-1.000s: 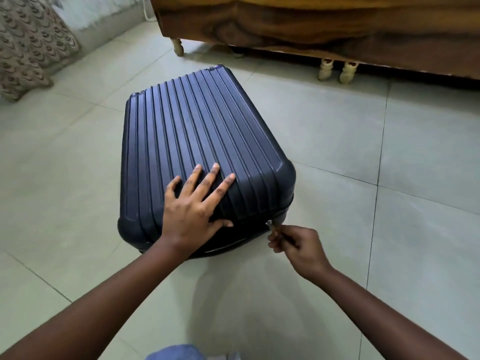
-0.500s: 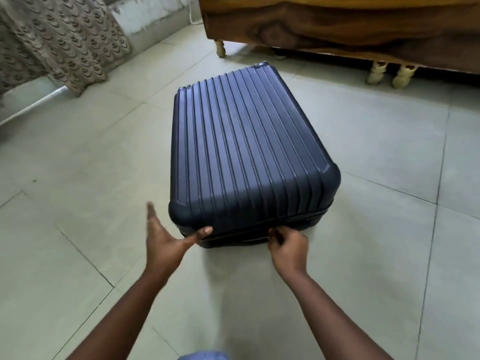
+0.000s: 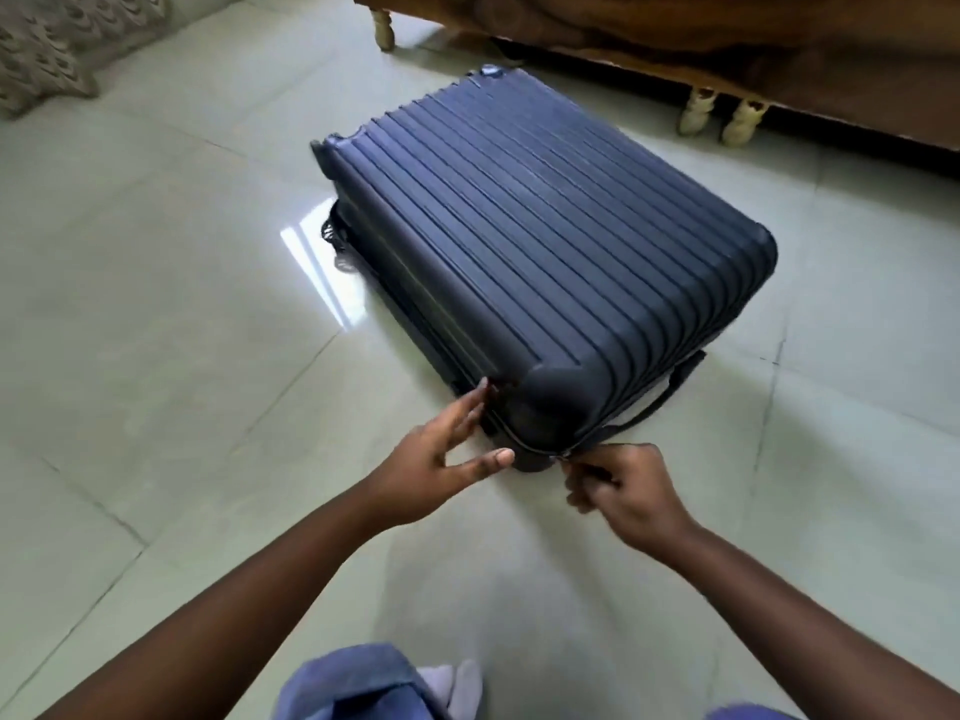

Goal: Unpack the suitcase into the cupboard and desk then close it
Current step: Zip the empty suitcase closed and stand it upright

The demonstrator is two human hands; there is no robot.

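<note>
A dark blue ribbed hard-shell suitcase (image 3: 545,241) lies flat on the tiled floor with its lid down. My right hand (image 3: 626,491) pinches the zip pull (image 3: 566,456) at the suitcase's near corner. My left hand (image 3: 441,459) is spread at the same corner, fingertips touching the left side seam and thumb against the bottom shell. The zip track (image 3: 511,433) curves round the corner between both hands. A carry handle (image 3: 660,397) shows on the near right side.
A wooden bed frame (image 3: 727,49) on pale turned legs (image 3: 722,114) stands behind the suitcase. A patterned curtain (image 3: 57,49) hangs at the far left. My knee in blue cloth (image 3: 358,683) is at the bottom edge. Pale floor tiles (image 3: 156,330) surround everything.
My left hand left the lid top and came down to the near corner. My right hand moved the zip pull leftward along the near edge to the corner. The view shifted left.
</note>
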